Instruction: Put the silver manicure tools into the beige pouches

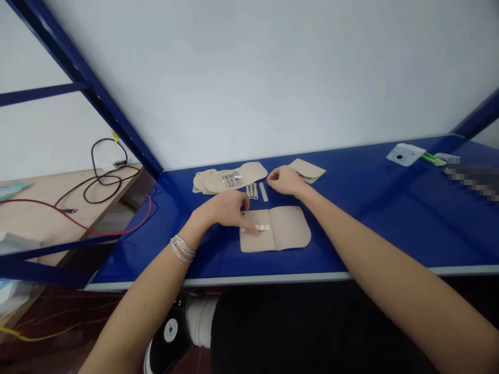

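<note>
White wall (273,78) behind; blue surface (374,223) in front of it, wooden surface (93,202) off to the left with black and red cables on it. Open beige folding case (290,228) near the front edge of the blue surface, mid-span, lying flat, 2 panels spread. Overlapping pile of beige cases (212,182) farther back and left, the top case open, metal tools showing on it. Left hand (228,208) over the left panel of the open case: 1 digit extended down to the white loops, the others bent and apart from it. Right hand (286,180) beyond the case, well apart from the left; fingertips close together, cannot tell whether anything is between them. Folded beige case (307,170) just beside the right hand. Silver bracelet (182,248) on the left wrist. Small metal clippers (252,191) between the pile and the open case. Flat pale strip (263,192) just right of the clippers. White loops (263,227) across the left panel, smallest seen.
</note>
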### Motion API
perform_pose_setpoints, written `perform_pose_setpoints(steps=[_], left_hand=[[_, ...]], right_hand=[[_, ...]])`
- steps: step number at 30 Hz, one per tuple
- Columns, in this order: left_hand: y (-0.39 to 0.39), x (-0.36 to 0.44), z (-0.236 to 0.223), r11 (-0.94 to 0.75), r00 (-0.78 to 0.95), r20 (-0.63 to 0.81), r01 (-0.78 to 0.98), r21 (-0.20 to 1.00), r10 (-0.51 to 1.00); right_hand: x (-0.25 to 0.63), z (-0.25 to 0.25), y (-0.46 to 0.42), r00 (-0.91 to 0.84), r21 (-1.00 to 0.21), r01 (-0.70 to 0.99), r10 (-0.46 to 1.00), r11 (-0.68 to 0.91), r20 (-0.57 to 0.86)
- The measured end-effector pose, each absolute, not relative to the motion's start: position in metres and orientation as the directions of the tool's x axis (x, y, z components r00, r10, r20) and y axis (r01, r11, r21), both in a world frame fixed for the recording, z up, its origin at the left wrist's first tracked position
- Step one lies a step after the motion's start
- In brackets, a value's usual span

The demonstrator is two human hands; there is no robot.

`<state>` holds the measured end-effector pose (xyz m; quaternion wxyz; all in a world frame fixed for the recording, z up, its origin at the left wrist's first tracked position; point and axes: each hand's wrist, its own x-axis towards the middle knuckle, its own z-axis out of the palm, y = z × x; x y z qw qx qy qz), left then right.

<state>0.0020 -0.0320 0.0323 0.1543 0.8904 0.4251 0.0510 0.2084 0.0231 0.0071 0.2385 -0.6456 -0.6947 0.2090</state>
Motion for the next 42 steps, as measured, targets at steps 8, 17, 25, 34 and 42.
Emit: perform_pose_setpoints(steps=[8, 17, 25, 34, 42], left_hand=[[-0.031, -0.003, 0.029, -0.628, 0.705, 0.064, 0.582, 0.516, 0.706], [-0.018, -0.005, 0.019, -0.431, 0.727, -0.011, 0.418, 0.800, 0.686], [-0.012, -0.001, 0.008, -0.347, 0.590, 0.112, 0.302, 0.888, 0.800], [-0.002, -0.003, -0.004, -0.283, 0.414, 0.173, 0.221, 0.933, 0.894], [0.002, -0.002, -0.006, -0.292, 0.343, 0.212, 0.201, 0.935, 0.915]], right_hand=[[0.211, 0.007, 0.025, -0.019, -0.615, 0.782, 0.991, 0.097, 0.131], [0.233, 0.008, 0.032, -0.293, -0.586, 0.776, 0.956, 0.234, -0.007], [0.230, -0.001, 0.035, -0.237, -0.577, 0.766, 0.959, 0.283, 0.156], [0.213, 0.011, 0.030, 0.127, -0.930, 0.127, 0.924, 0.346, 0.361], [0.192, 0.009, 0.013, -0.068, -0.941, -0.225, 0.959, 0.253, 0.274]])
